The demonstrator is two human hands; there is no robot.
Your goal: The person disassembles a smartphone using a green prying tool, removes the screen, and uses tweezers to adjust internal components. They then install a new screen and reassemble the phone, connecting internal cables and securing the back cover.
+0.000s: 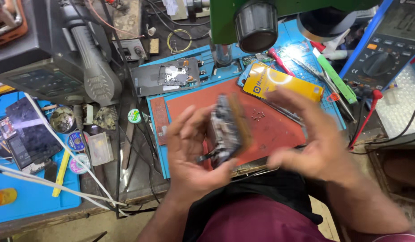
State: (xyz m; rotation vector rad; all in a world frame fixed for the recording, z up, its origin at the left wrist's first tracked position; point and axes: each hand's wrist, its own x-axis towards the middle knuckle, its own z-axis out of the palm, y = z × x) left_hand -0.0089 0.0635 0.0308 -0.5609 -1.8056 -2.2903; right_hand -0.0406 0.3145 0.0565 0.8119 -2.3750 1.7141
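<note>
Cluttered repair bench with a red-and-blue work mat point(279, 130) and a multimeter point(387, 49). Left hand point(189, 152) grips an opened phone point(227, 130); right hand point(315, 139), blurred, looks open, empty.

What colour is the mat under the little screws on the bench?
Brick red mat, set in a blue tray; the head view shows it, screws included.
</note>
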